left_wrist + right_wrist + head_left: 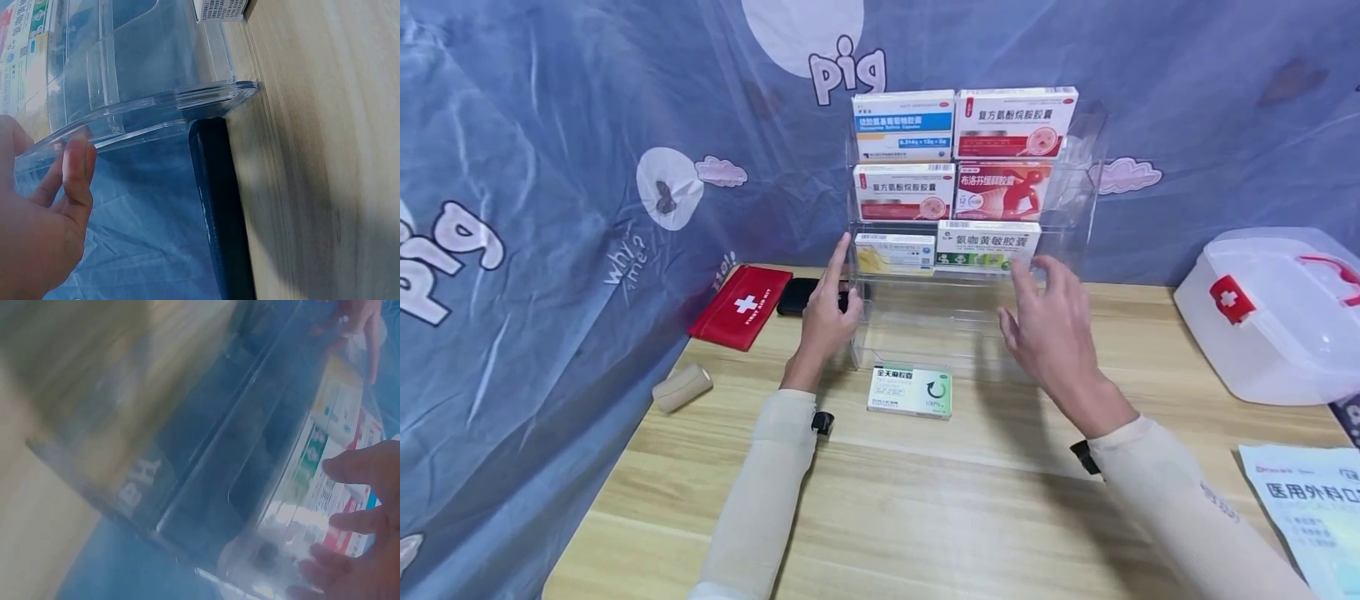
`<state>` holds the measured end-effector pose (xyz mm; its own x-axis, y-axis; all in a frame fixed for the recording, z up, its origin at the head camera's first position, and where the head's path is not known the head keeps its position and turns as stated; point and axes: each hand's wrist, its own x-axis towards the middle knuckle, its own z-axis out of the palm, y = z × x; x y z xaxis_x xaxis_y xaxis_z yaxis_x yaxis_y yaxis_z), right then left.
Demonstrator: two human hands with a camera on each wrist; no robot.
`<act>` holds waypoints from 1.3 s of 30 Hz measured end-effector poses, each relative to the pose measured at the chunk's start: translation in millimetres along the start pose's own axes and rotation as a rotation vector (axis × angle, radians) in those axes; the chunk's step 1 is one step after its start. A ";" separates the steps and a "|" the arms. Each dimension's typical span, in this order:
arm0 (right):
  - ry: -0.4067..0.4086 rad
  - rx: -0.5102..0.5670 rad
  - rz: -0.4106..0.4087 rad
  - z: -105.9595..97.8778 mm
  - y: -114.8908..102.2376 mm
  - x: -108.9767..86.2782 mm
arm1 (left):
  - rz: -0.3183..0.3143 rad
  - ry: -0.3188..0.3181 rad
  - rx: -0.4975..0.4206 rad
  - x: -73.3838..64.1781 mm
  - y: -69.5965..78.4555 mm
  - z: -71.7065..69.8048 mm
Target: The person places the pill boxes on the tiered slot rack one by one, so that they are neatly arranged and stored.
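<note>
A clear plastic tiered rack (910, 321) stands at the back of the table with medicine boxes on its upper tiers. My left hand (829, 321) holds the rack's left side panel, thumb and fingers at its edge in the left wrist view. My right hand (1058, 321) is at the white-and-green medicine box (988, 242) on the third tier, index fingertip at its lower right corner, fingers spread apart. Left of that box sits a white-and-yellow medicine box (895, 254). A white-and-green capsule box (910, 392) lies flat on the table before the rack.
Two red-and-white boxes, a blue-and-white box (904, 125) and a red box (1002, 192) fill the upper tiers. At left lie a red first aid pouch (741, 306), a black case (797, 297) and a tan roll (682, 388). A white first aid case (1262, 325) and mask packet (1311, 517) are right.
</note>
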<state>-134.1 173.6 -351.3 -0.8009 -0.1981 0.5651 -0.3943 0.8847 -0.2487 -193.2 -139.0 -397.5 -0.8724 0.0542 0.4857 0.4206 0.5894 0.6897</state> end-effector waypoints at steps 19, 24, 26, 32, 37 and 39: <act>-0.608 0.091 0.142 61.8 -34.0 -62.7 | -0.001 0.003 0.001 -1.1 -1.1 3.2; -0.724 0.195 0.223 48.5 -21.4 -69.8 | 0.010 0.009 -0.010 -1.7 -1.3 1.8; -0.760 0.242 0.251 42.8 -12.5 -74.4 | 0.016 0.005 -0.018 -1.9 -1.3 1.8; -0.752 0.329 0.230 25.0 11.5 -90.4 | 0.009 0.008 -0.023 -3.1 -0.6 0.7; -0.711 0.389 0.218 14.0 15.9 -100.0 | 0.001 0.003 -0.022 -3.6 -0.2 -0.2; -0.689 0.416 0.226 11.0 13.7 -99.6 | 0.001 -0.002 -0.020 -3.4 -0.3 -0.1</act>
<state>-64.7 200.8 -419.6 -0.9236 -0.3678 -0.1076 -0.2168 0.7329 -0.6449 -190.4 -139.4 -399.3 -0.8726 0.0562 0.4852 0.4261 0.5732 0.6999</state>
